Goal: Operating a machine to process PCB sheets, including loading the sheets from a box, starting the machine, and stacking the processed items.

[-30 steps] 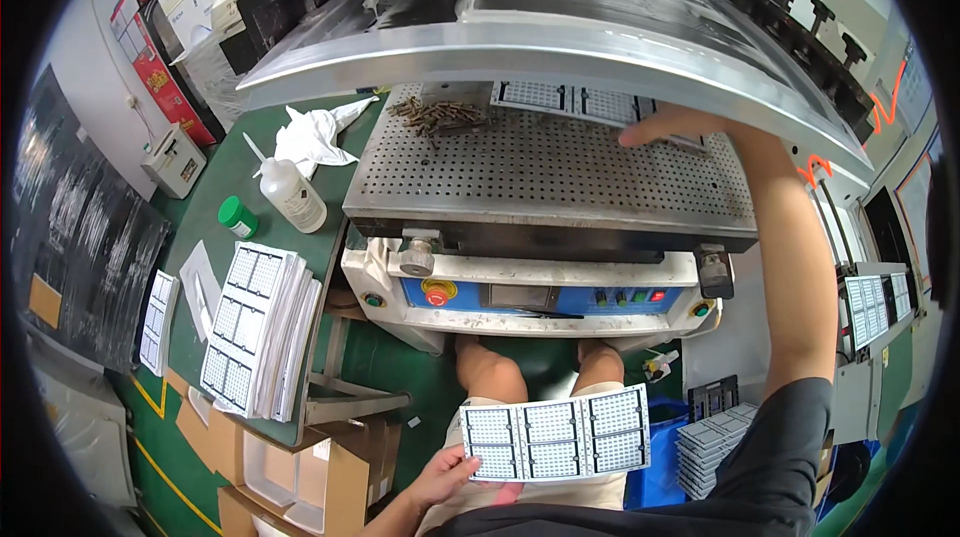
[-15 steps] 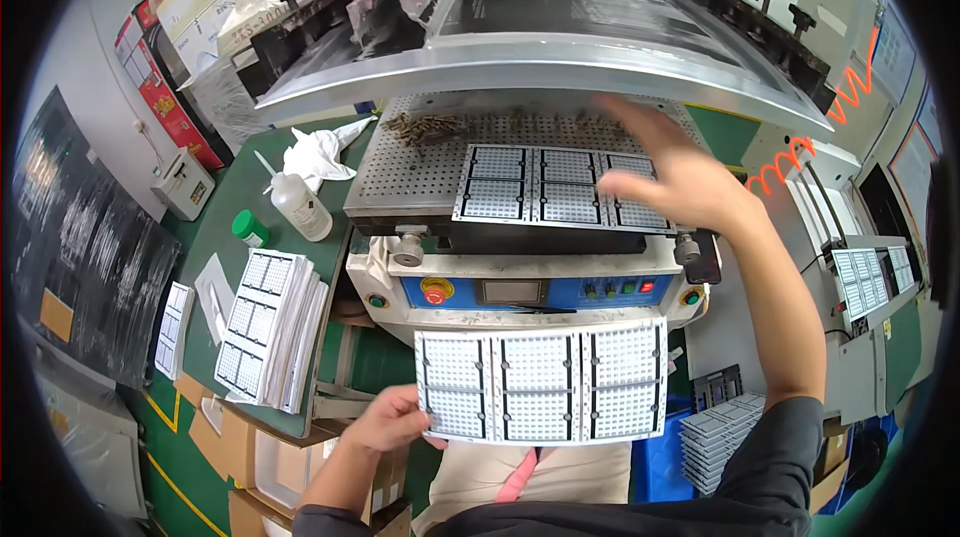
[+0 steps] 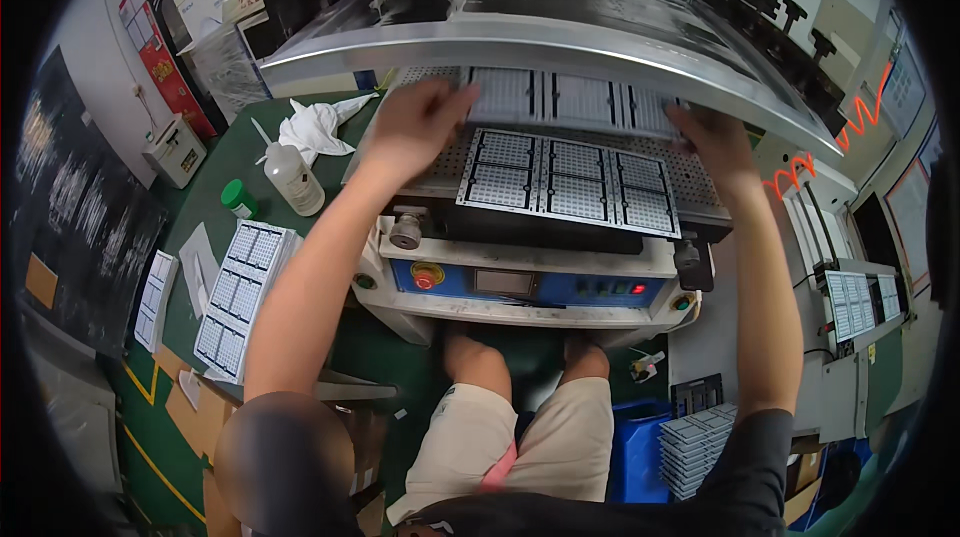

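Both hands reach onto the perforated bed of a printing machine, where two printed sheets lie.

The left hand (image 3: 412, 122) rests flat on the perforated bed (image 3: 445, 162), fingers spread and gripping nothing, just left of the near sheet (image 3: 570, 180). The right hand (image 3: 712, 142) lies at that sheet's far right corner, touching the right end of the far sheet (image 3: 560, 97); whether its fingers pinch an edge cannot be told. The raised screen frame (image 3: 540, 42) hangs above the fingertips. Well to the left of the left hand stand a squeeze bottle (image 3: 292, 177), a white rag (image 3: 318, 125) and a stack of sheets (image 3: 240, 292).
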### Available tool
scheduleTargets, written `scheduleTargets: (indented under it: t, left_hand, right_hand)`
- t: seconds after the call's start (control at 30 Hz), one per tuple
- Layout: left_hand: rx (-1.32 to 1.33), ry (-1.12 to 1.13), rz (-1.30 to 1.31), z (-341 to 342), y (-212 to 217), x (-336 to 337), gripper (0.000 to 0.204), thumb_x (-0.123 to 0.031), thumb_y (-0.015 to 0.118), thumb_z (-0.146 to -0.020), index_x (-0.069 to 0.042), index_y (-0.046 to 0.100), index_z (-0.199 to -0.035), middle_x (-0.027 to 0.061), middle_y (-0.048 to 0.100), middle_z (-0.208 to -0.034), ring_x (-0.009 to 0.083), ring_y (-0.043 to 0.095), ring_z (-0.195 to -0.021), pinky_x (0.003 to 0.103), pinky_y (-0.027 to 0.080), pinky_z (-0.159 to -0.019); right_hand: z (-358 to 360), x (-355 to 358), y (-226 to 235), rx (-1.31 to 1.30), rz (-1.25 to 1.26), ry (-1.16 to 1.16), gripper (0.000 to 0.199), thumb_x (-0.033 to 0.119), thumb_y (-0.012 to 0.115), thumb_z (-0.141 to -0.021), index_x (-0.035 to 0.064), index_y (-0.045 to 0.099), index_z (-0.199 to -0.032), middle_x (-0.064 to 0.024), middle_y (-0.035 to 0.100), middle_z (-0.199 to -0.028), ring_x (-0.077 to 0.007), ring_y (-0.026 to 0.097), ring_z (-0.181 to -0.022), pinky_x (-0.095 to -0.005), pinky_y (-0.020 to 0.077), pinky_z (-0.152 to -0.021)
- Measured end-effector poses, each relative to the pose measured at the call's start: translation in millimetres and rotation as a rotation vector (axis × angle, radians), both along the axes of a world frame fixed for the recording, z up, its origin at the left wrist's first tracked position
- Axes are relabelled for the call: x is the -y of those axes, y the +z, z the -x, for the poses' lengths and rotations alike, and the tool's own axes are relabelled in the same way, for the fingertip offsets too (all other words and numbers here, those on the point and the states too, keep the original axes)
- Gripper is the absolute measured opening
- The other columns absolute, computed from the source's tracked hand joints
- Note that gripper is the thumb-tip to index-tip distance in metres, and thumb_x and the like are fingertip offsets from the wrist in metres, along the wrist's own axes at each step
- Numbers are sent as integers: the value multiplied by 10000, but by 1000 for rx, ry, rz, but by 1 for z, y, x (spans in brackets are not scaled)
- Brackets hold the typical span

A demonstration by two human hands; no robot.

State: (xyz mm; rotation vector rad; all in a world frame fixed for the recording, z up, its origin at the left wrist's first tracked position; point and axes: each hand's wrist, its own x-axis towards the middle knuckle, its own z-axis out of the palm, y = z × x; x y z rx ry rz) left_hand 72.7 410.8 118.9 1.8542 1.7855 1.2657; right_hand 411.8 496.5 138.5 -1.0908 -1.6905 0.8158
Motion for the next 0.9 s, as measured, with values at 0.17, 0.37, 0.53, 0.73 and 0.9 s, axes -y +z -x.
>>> scheduleTargets:
  t: [0.17,0.37,0.53,0.73,0.9]
  left_hand:
    - [-259,-24,-491,17,-25,-84,291,-328,626,-870,-50,678,-803,127,634,-761,278,603,-739,386,476,-698]
    - [-549,198,-397,29,-50,-91,316,-388,642,-843,-80,715,-833,147,600,-1059,333,532,-1030,441,432,-868]
    - [-479,175,-226,25,-47,-90,352,-440,626,-840,-102,724,-838,126,544,-1176,373,441,-1152,488,367,-955]
    - [-592,240,-112,24,-39,-90,400,-495,599,-838,-118,734,-858,112,554,-1172,356,453,-1148,522,332,-970]
    - [-532,221,-76,22,-36,-87,410,-505,593,-836,-122,736,-859,114,550,-1183,357,452,-1150,517,317,-977]
  right_hand:
    - [12,-66,-27,316,-339,-95,337,309,711,-845,3,608,-940,-19,563,-700,-83,491,-633,-241,418,-591]
    - [9,-79,-46,427,-220,-128,342,289,687,-867,-6,606,-1022,-14,535,-663,-75,460,-614,-243,390,-577]
    - [11,-80,-48,360,-269,-54,348,278,670,-880,38,601,-1123,-13,543,-667,-71,460,-616,-236,384,-582]
    - [4,-77,-48,435,-311,-73,331,263,652,-894,77,591,-1160,-8,557,-684,-66,467,-623,-224,385,-587]
    - [0,-83,-54,360,-217,-19,332,256,644,-899,68,582,-1166,-9,565,-692,-68,470,-630,-226,387,-585]
